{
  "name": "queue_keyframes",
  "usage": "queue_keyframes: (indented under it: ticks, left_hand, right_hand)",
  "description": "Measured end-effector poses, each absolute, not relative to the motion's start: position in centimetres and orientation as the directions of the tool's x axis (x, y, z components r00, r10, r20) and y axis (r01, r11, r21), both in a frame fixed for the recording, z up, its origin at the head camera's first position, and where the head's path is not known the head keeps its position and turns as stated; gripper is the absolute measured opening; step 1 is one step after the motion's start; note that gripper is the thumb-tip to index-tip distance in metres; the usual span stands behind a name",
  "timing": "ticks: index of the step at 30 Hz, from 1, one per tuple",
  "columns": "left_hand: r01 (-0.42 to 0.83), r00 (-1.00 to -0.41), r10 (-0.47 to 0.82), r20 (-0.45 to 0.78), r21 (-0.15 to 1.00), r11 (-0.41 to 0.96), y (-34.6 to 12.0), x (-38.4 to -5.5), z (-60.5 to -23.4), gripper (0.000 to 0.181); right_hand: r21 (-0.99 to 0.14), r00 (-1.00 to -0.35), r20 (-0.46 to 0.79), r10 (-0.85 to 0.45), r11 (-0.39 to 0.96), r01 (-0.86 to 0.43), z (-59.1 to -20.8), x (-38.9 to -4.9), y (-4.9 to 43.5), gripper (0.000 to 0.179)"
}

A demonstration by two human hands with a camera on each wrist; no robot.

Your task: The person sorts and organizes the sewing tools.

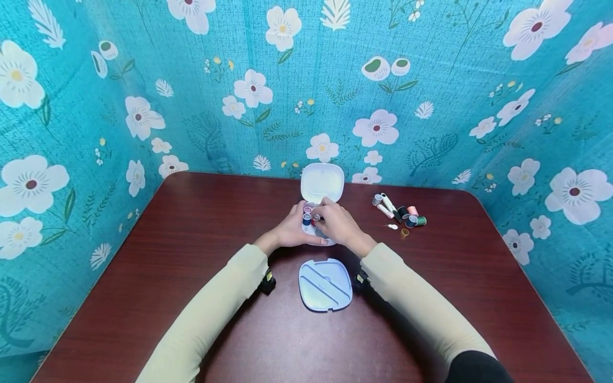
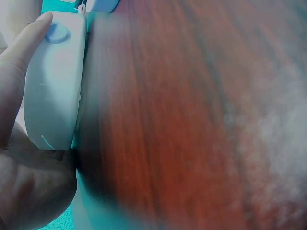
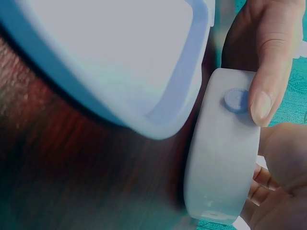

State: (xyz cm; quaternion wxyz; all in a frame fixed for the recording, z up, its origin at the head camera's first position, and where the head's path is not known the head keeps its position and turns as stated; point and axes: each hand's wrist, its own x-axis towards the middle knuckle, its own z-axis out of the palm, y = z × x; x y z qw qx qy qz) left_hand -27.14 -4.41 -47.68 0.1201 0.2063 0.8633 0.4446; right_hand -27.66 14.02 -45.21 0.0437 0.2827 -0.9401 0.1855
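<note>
A white sewing box [image 1: 322,182] stands with its lid raised at the back of the table. My left hand [image 1: 291,230] grips its left side, the thumb lying along the front wall beside a round blue button [image 3: 236,100]. Inside stand a navy thread spool [image 1: 307,219] and a pink one [image 1: 308,210]. My right hand [image 1: 339,223] reaches in from the right, its bent fingers pinching a red thread spool [image 1: 316,218]; the fingertips are partly hidden. In the right wrist view the right palm [image 3: 288,177] shows behind the box front.
A light blue divided tray [image 1: 325,285] lies in front of the box. To the right are several loose spools, including a green one [image 1: 421,221], white-handled small tools [image 1: 390,206], a gold thimble [image 1: 404,233] and a small white piece [image 1: 392,226]. A floral curtain [image 1: 287,106] hangs behind.
</note>
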Motion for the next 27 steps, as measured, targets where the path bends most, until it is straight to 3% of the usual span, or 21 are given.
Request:
queue_keyframes:
  ticks: [11, 27]
  left_hand:
    - [0.243, -0.893, 0.450, -0.022, 0.818, 0.521, -4.3, -27.3, -47.6, 0.112]
    - [0.233, -0.895, 0.444, -0.032, 0.817, 0.528, -4.2, -27.2, -47.9, 0.114]
  right_hand:
    - [-0.343, -0.862, 0.181, -0.474, 0.791, -0.507, -44.9, -27.4, 14.8, 0.042]
    - [-0.369, -0.852, 0.247, -0.462, 0.768, -0.524, -44.5, -26.6, 16.4, 0.034]
